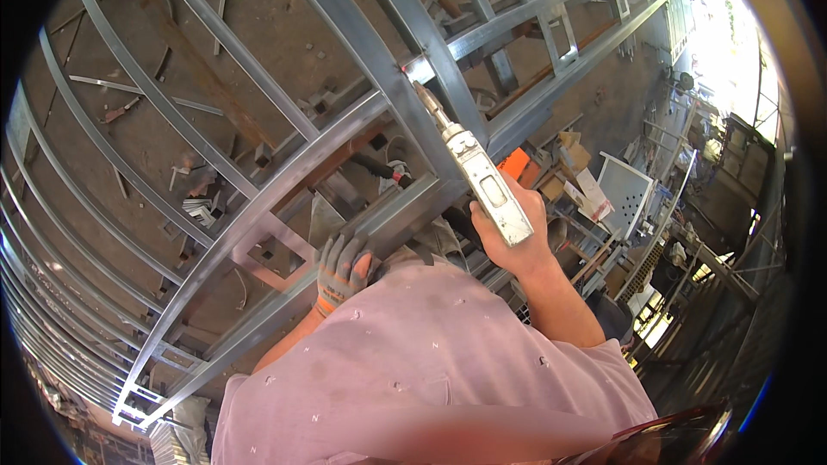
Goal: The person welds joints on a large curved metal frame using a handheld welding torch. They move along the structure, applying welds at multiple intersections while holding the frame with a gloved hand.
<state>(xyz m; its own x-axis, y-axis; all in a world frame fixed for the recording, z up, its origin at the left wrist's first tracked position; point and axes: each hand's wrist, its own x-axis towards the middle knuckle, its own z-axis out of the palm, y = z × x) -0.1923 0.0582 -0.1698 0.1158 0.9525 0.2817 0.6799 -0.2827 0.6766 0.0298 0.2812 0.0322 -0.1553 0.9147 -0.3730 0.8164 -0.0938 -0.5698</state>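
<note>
My right hand (510, 222) is bare and closed around a white hand-held welding gun (488, 181). The gun slants up and left, and its metal nozzle (428, 102) meets a joint between steel tubes. A small red glow and a bright spot show at that joint, just past the nozzle tip. My left hand (343, 269), in a grey and orange glove, is at the near lower rail (396, 217) of the steel frame, its fingers bent over the tube. The curved upper rail (284, 168) runs farther away, with long parallel steel bars (233, 43) joined to it.
Metal offcuts and scraps (200, 207) lie on the brown floor under the frame. To the right are an orange object (514, 163), cardboard boxes (573, 155), a perforated metal panel (622, 194) and cluttered shelving. Bright daylight enters at the upper right.
</note>
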